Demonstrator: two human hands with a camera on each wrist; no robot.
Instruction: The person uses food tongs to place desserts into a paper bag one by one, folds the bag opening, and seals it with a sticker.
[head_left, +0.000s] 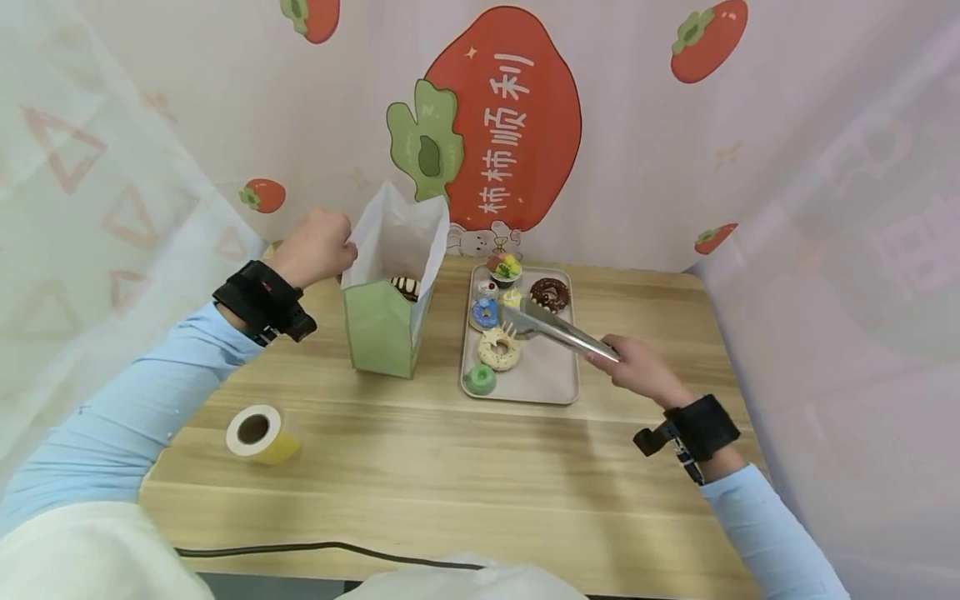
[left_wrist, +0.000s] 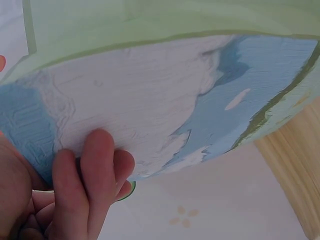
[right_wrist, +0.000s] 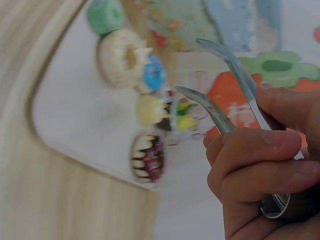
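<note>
My left hand point(head_left: 318, 246) pinches the upper edge of a paper bag point(head_left: 381, 329) with a green front and white lining. The bag stands upright with its top spread, and a brown-and-white striped donut point(head_left: 406, 288) shows inside. In the left wrist view, curled fingertips point(left_wrist: 99, 150) lie against the bag's printed blue-and-white side point(left_wrist: 135, 95). My right hand point(head_left: 641, 367) grips metal tongs point(head_left: 558, 329) reaching over a tray point(head_left: 540, 375). The tongs' arms stand apart with nothing between them in the right wrist view. In the head view their tips overlap a small yellow pastry point(head_left: 512, 298).
On the tray sit a green donut point(head_left: 481, 379), a cream donut point(head_left: 499, 350), a blue donut point(head_left: 485, 313), a chocolate donut point(head_left: 550, 294) and a fruit-topped cup point(head_left: 505, 268). A label roll point(head_left: 258, 433) stands at front left. A black cable point(head_left: 330, 547) crosses the table's near edge.
</note>
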